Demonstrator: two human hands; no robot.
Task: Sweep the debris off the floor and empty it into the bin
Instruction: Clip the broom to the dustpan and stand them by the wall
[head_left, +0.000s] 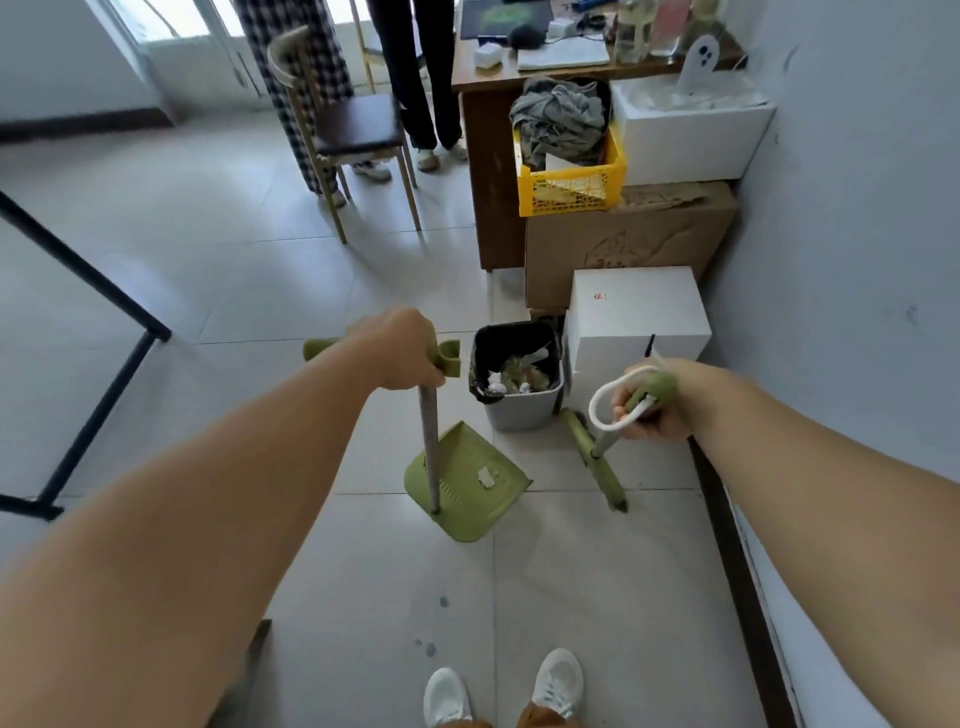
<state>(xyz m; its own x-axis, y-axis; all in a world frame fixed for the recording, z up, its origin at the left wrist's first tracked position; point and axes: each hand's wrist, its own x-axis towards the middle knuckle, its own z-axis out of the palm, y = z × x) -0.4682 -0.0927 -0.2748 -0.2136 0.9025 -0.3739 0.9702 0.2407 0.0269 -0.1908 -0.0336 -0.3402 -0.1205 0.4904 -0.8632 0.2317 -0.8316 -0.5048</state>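
My left hand (402, 349) grips the green top of the dustpan's upright grey handle. The green dustpan (467, 483) rests on the tiled floor in front of me, with one scrap of white paper (487, 477) in it. My right hand (652, 402) grips the green end of the broom handle, where a white loop hangs. The broom's green head (597, 457) lies on the floor to the right of the dustpan. Just behind both stands a small grey bin (519, 408) with a black liner, holding crumpled paper and scraps.
White foam boxes (636, 317) and a cardboard box (628, 239) stand right of the bin against the wall. A yellow crate (571, 184), a desk and a wooden chair (348, 130) are farther back, with two people's legs. A black table frame (104, 332) is at left.
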